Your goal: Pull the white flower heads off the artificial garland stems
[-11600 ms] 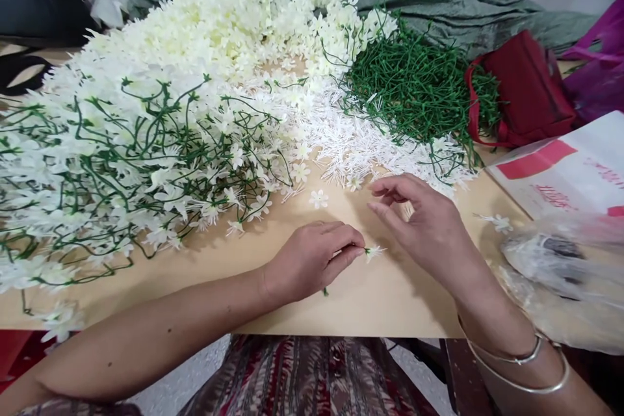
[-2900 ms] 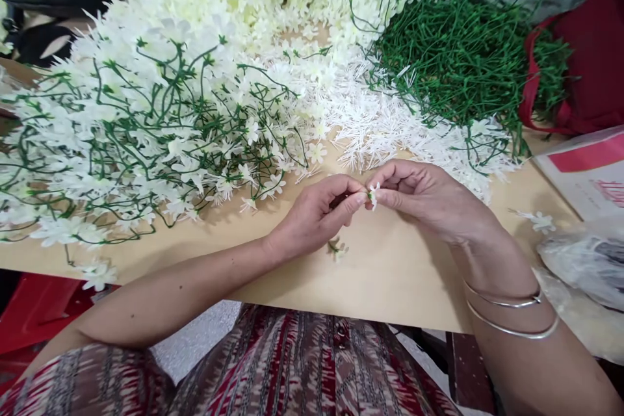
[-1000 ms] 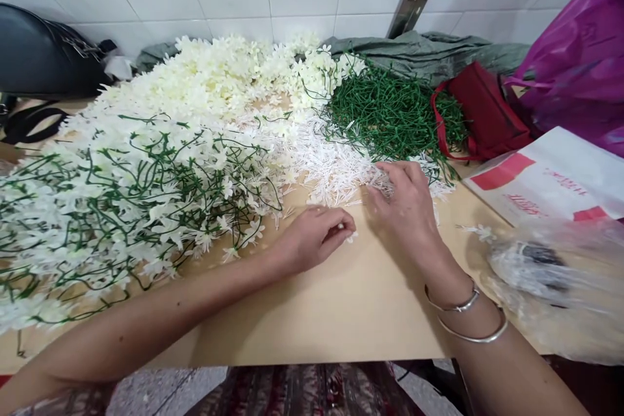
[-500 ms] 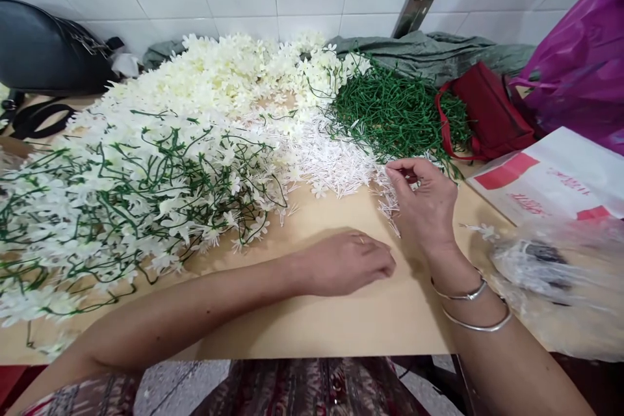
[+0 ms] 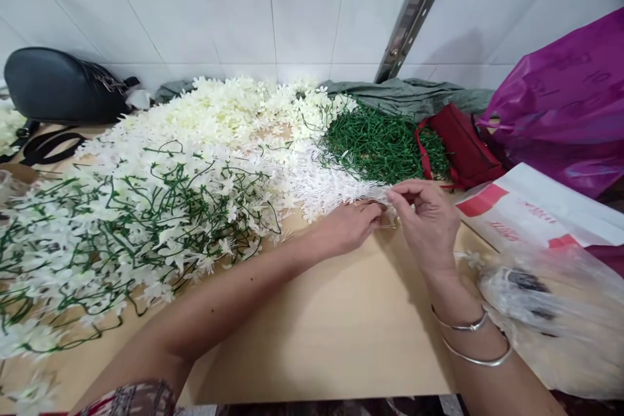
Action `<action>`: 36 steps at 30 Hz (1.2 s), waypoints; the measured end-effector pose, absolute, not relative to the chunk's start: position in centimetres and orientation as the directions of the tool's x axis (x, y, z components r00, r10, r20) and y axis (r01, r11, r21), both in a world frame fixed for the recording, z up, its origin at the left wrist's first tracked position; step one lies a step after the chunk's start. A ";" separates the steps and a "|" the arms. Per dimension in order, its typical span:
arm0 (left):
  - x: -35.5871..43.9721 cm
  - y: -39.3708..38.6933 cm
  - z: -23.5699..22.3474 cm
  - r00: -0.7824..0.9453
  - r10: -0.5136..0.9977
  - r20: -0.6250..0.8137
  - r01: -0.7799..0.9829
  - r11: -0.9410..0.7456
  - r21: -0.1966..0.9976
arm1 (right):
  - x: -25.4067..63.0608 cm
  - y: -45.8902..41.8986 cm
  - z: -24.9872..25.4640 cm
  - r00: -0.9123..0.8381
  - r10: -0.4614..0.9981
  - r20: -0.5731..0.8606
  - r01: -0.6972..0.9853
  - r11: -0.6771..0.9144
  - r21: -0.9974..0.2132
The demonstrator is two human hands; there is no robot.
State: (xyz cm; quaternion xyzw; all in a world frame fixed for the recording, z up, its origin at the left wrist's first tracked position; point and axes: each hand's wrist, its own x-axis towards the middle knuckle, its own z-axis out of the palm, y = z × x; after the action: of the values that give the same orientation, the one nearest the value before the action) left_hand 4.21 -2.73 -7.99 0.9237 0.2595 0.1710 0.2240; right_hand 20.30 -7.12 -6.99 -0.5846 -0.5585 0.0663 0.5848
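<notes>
My left hand, fingers curled together, reaches the front edge of a pile of thin white plastic stamens. Whatever its fingertips grip is hidden. Close beside it, my right hand is closed in a pinch of thumb and forefinger at the right end of the stamens; anything in the pinch is too small to make out. Behind the hands lies a heap of green plastic stems. To the left spreads a mass of white artificial flowers on green stems, with loose cream-white blossoms behind them.
A red pouch, a purple plastic bag and a white paper bag with red print stand on the right. Clear plastic wrapping lies by my right forearm. At the back left is a black bag.
My left hand has moved forward from the bare tabletop to the stamens, close to my right hand. The right hand keeps its pinch. The view has tilted upward slightly.
</notes>
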 end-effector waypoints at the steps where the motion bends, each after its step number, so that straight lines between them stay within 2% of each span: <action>1: 3.9 -2.5 -7.9 0.790 0.579 0.202 0.405 -0.740 0.537 | 19.9 -7.2 -7.0 0.376 0.767 0.520 0.523 0.287 -0.803; 5: 2.8 -2.3 -7.5 0.739 0.634 0.228 0.430 -0.705 0.565 | 18.6 -7.7 -6.6 0.382 0.864 0.327 0.312 0.212 -0.926; 10: 1.5 -3.8 -5.4 0.639 0.752 0.160 0.520 -0.576 0.631 | 18.3 -7.3 -6.6 0.399 0.884 0.243 0.126 0.209 -0.970; 13: 0.6 -5.5 -3.9 0.626 0.771 0.113 0.532 -0.528 0.662 | 18.2 -6.9 -7.0 0.380 0.907 0.183 0.032 0.185 -0.982; 16: -0.6 -7.0 -3.7 0.642 0.760 0.097 0.458 -0.482 0.747 | 17.6 -6.8 -7.5 0.346 0.930 0.124 -0.048 0.150 -0.987; 20: -2.0 -8.2 -5.5 0.618 0.782 0.078 0.289 -0.318 0.903 | 16.9 -7.0 -7.3 0.287 0.954 0.087 -0.083 0.115 -0.990; 22: -2.3 -8.2 -6.5 0.583 0.808 0.084 0.245 -0.274 0.930 | 17.2 -7.3 -5.8 0.294 0.946 0.135 -0.068 0.161 -0.985; 23: -2.3 -8.2 -6.8 0.561 0.823 0.088 0.224 -0.254 0.941 | 17.6 -7.6 -4.7 0.351 0.913 0.207 -0.051 0.240 -0.970; 24: -2.3 -8.1 -7.1 0.538 0.838 0.087 0.199 -0.226 0.954 | 18.1 -7.8 -3.3 0.437 0.846 0.305 -0.009 0.343 -0.939; 26: -2.2 -7.8 -7.5 0.495 0.866 0.066 0.123 -0.145 0.982 | 19.0 -8.3 -0.6 0.608 0.613 0.504 0.136 0.546 -0.827; 27: -2.1 -7.6 -7.6 0.471 0.881 0.048 0.082 -0.098 0.992 | 19.3 -8.5 0.5 0.636 0.505 0.584 0.215 0.611 -0.762; 28: -2.0 -7.5 -7.8 0.442 0.896 0.031 0.043 -0.055 0.998 | 19.4 -8.7 1.3 0.621 0.473 0.625 0.272 0.618 -0.738; 29: -1.9 -7.4 -7.9 0.415 0.910 0.015 0.008 -0.020 1.000 | 19.3 -8.9 1.6 0.570 0.516 0.640 0.313 0.583 -0.750; 31: -1.9 -7.3 -8.1 0.372 0.928 -0.009 -0.055 0.031 0.998 | 18.3 -9.3 1.0 0.342 0.767 0.542 0.306 0.455 -0.836; 32: -1.9 -7.2 -8.2 0.357 0.934 -0.017 -0.085 0.051 0.995 | 17.6 -9.5 0.1 0.245 0.840 0.484 0.296 0.411 -0.862; 36: -1.7 -6.9 -8.2 0.296 0.955 -0.022 -0.184 0.079 0.980 | 14.9 -9.8 -4.1 0.082 0.929 0.362 0.266 0.329 -0.906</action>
State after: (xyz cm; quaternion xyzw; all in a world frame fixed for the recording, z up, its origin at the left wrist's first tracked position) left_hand -1.72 -6.92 -8.25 0.5042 0.3821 0.4541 0.6273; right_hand 14.93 -9.80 -4.11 -0.4932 -0.6056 0.3034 0.5459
